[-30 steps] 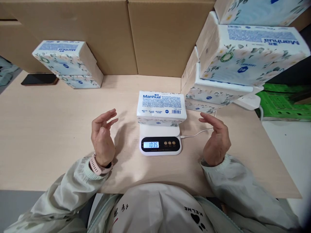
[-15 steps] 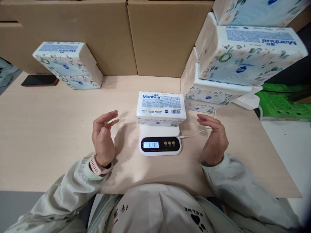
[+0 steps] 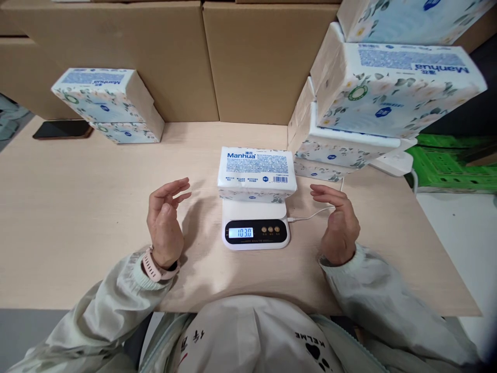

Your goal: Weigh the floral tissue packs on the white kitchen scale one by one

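Observation:
A pack of tissues [image 3: 257,172] marked Manhua lies on a white digital scale [image 3: 254,210], whose lit display [image 3: 240,232] reads 103.0. To the left of the scale, my left hand [image 3: 166,223] is held apart from it, fingers stretched and holding nothing; a pink watch band circles its wrist. On the other side, my right hand [image 3: 338,223] faces inward, also with extended fingers and nothing in them. Neither hand touches the tissue pack. A white cable [image 3: 310,213] runs from the scale's right side to behind my right hand.
Stacked tissue packs [image 3: 388,93] rise at the back right, and a smaller stack [image 3: 104,103] stands back left beside a dark phone [image 3: 62,129]. Cardboard boxes [image 3: 272,62] line the table's [image 3: 97,233] far edge. A green crate [image 3: 450,166] sits beyond the right side.
My right hand has shifted slightly left, toward the scale. My left hand, the tissue pack and the reading look the same.

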A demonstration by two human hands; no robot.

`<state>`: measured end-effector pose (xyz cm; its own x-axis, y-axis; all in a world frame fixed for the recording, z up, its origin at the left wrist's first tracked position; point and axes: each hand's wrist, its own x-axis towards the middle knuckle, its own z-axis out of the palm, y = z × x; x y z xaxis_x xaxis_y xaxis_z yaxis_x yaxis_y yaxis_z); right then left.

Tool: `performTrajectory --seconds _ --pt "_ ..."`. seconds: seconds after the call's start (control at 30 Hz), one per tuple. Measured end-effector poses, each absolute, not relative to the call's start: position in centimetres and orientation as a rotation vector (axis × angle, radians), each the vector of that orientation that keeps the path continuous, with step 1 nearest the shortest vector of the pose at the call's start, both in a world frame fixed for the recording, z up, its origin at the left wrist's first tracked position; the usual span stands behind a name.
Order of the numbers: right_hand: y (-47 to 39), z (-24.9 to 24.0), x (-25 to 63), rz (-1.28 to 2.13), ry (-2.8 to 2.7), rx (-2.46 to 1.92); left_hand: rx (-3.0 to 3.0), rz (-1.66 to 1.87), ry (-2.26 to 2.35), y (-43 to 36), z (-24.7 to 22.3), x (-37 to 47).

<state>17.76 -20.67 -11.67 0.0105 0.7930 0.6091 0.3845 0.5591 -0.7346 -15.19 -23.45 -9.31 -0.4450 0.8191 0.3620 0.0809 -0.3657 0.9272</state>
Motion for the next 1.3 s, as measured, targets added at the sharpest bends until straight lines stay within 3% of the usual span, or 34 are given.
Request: performTrajectory --seconds 0.9,1.0,1.17,1.3 --pt "-20.5 -11.8 17.9 0.438 -1.621 -1.055 1.242 1.816 1.32 -23.4 -10.2 -15.8" --pt "-20.1 -11.6 17.8 0.496 -1.656 -1.095 1.354 1.69 1.283 -23.0 -10.5 -16.2" --pt "-20.3 -10.4 15.8 0.904 -1.791 -1.067 1.394 1.31 1.033 -22.2 -9.8 -14.8" --pt "-22.1 -8.4 14.7 0.821 -1.876 -0.932 1.415 1.287 0.876 -22.6 -6.2 -12.6"
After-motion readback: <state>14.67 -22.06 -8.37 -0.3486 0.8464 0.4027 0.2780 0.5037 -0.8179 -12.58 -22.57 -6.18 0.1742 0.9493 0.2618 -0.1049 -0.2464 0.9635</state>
